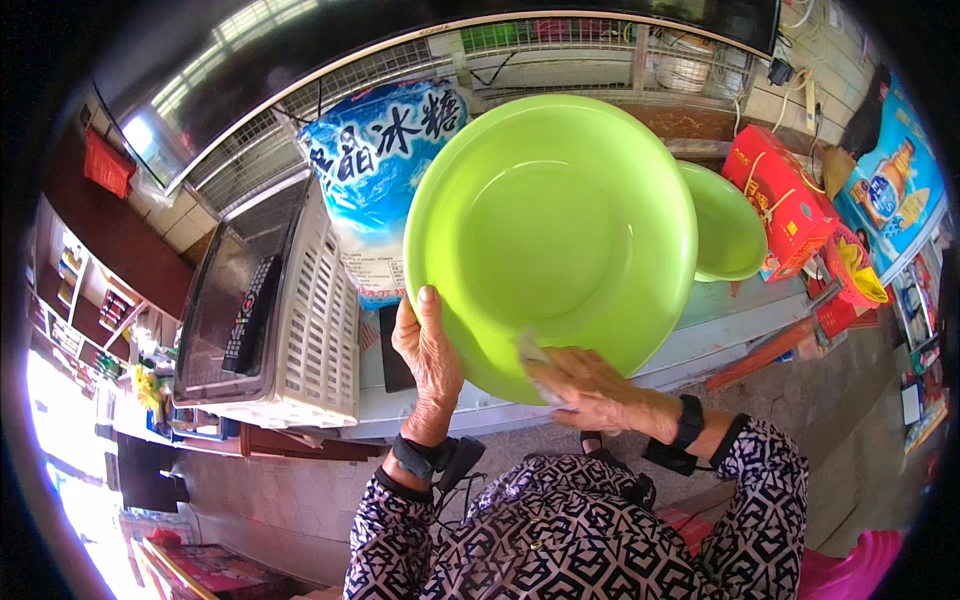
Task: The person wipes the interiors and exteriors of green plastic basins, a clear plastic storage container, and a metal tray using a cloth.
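A large lime-green plastic basin (551, 240) is tilted with its open side towards me. My left hand (431, 345) grips its left rim, thumb on the inner face. At the lower part of the basin, my right hand (585, 386) presses a pale cloth or tissue (536, 360) against the inside wall near the rim; hand and cloth are slightly blurred. Behind the basin's right side, a smaller green basin (724, 221) rests on the counter, partly hidden.
Left of the basin stand a blue-and-white printed bag (390, 165) and a white plastic basket (319, 330) with a remote control (253, 315) on its dark lid. To the right are a red gift box (780, 202) and a pink basket (851, 262). A television (450, 37) spans the back.
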Available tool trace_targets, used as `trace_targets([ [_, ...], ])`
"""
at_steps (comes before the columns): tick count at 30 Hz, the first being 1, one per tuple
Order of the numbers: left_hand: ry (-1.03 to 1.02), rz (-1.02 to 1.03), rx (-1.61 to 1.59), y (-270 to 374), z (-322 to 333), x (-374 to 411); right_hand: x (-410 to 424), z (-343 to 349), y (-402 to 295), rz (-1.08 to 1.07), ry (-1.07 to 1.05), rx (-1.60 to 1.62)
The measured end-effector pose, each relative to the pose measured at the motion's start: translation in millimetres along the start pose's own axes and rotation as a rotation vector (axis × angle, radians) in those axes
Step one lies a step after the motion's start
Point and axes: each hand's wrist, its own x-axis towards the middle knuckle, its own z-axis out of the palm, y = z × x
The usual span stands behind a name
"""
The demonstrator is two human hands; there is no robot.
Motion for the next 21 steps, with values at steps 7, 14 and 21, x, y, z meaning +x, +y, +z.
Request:
trace_targets([
  [7, -0.035, -0.12, -0.116, -4.4, -3.4, 8.7, -38.8, -33.9, 11.3, -0.123, 0.251, -0.449],
  [14, -0.162, -0.269, -0.012, -17.9, -2.5, 6.3, -31.2, -143.0, -30.7, -0.137, 0.183, -0.512],
  [21, -0.811, 0.455, 0.562, 12.8, -6.8, -13.2, -16.8, -162.5, -35.7, -0.106, -0.003, -0.38],
])
